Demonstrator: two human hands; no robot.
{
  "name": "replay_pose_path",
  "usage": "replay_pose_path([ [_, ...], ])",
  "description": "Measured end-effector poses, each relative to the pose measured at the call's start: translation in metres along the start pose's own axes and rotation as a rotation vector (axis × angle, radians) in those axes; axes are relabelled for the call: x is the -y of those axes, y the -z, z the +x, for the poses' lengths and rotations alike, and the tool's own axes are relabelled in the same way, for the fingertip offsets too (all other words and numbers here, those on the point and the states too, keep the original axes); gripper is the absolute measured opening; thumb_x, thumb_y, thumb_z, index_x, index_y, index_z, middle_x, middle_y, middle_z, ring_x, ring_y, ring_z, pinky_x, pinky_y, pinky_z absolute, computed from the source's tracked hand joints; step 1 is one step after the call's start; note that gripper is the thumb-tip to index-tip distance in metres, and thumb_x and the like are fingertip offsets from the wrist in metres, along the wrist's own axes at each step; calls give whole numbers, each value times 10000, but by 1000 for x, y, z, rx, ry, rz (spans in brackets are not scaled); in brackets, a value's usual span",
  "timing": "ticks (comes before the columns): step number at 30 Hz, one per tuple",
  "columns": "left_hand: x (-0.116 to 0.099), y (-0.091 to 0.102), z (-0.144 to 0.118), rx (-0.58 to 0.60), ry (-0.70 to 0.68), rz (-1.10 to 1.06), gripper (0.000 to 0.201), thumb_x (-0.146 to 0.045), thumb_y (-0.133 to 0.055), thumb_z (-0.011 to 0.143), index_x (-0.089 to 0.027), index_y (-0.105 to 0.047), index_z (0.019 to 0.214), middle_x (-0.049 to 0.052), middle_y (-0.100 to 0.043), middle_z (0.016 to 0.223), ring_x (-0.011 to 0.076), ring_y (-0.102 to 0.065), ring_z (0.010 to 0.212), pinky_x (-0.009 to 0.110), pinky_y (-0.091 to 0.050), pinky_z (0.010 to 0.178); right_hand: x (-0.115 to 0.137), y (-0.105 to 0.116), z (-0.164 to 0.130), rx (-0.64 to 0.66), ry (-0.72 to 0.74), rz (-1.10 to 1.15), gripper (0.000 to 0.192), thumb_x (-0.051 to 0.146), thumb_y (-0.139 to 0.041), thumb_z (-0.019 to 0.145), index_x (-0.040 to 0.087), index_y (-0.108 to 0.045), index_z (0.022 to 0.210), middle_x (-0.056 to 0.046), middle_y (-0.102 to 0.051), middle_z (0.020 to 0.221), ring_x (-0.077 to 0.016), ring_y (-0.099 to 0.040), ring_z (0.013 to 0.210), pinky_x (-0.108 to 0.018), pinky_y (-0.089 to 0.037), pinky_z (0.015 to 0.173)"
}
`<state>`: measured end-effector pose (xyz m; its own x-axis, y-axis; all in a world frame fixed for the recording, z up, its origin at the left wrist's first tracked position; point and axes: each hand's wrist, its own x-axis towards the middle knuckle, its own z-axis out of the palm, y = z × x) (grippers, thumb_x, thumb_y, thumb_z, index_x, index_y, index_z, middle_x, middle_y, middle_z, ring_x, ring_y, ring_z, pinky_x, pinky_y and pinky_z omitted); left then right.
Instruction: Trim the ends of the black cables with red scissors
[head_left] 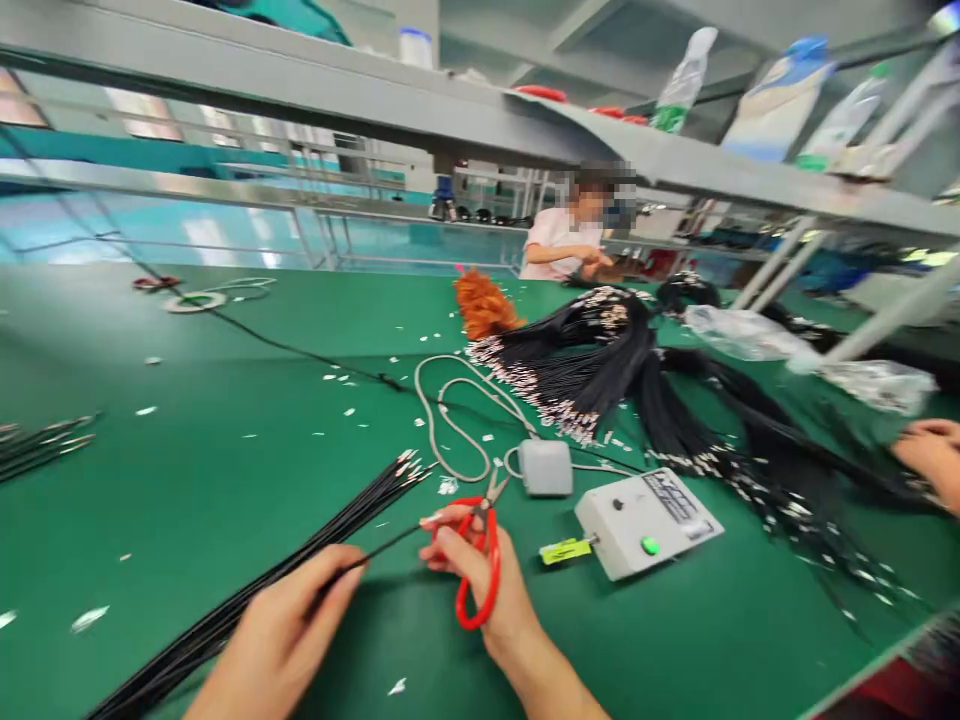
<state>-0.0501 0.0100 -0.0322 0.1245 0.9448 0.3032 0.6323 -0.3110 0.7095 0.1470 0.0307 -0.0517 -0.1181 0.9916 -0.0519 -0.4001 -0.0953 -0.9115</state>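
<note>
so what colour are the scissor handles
Red, clearest in the head view: the scissors in the right hand.

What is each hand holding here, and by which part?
The left hand pinches one black wire partway along its length. The right hand holds the red-handled scissors by the handle loops.

A green-topped workbench (187, 480) runs beneath a grey metal shelf (375, 95) in bright light.
</note>
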Motion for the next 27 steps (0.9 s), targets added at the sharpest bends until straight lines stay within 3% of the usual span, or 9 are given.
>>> replay_pose_path([
  [3, -26, -5, 4, 134, -77, -66, 197, -345, -506, 931, -220, -657, 911, 10, -713, 829, 149, -675, 735, 187, -536, 685, 0, -1, -4, -64, -7, 112, 332, 429, -802, 702, 170, -691, 879, -31, -688, 819, -147, -640, 678, -287, -537, 670],
  [6, -49, -16, 7, 209, -121, -123, 200, -270, -437, 963, -230, -630, 931, 6, -692, 824, 129, -653, 723, 177, -510, 673, 6, 0, -8, -8, 56, 143, 236, 373, -784, 718, 159, -688, 738, -7, -634, 664, -130, -591, 620, -243, -500, 601],
  [9, -61, -20, 8, 260, -168, -143, 211, -214, -406, 968, -226, -615, 942, 15, -669, 840, 127, -641, 744, 187, -498, 684, 11, 3, -8, 63, 44, 193, 207, 351, -757, 744, 154, -693, 736, -9, -630, 645, -116, -565, 589, -227, -473, 582],
  [13, -63, -19, 10, 218, -188, -131, 192, -169, -430, 953, -218, -603, 887, 1, -648, 790, 111, -622, 687, 174, -479, 636, 14, 5, -8, 52, 27, 211, 197, 352, -727, 780, 158, -697, 760, -12, -632, 672, -120, -576, 608, -224, -465, 584],
  [20, -61, -25, 6, 2, -161, -132, 126, -153, -519, 917, -231, -608, 873, -19, -651, 765, 109, -614, 647, 171, -470, 599, 13, 2, -8, 25, 30, 173, 243, 386, -760, 747, 155, -684, 747, 1, -615, 649, -117, -578, 554, -237, -464, 580],
  [27, -58, -29, 1, 88, 75, -309, 154, -248, -523, 910, -209, -652, 833, 23, -670, 754, 155, -639, 691, 210, -508, 639, 10, 1, -9, 76, -40, 167, 250, 368, -764, 739, 151, -659, 676, -1, -608, 621, -116, -561, 549, -234, -455, 576],
])
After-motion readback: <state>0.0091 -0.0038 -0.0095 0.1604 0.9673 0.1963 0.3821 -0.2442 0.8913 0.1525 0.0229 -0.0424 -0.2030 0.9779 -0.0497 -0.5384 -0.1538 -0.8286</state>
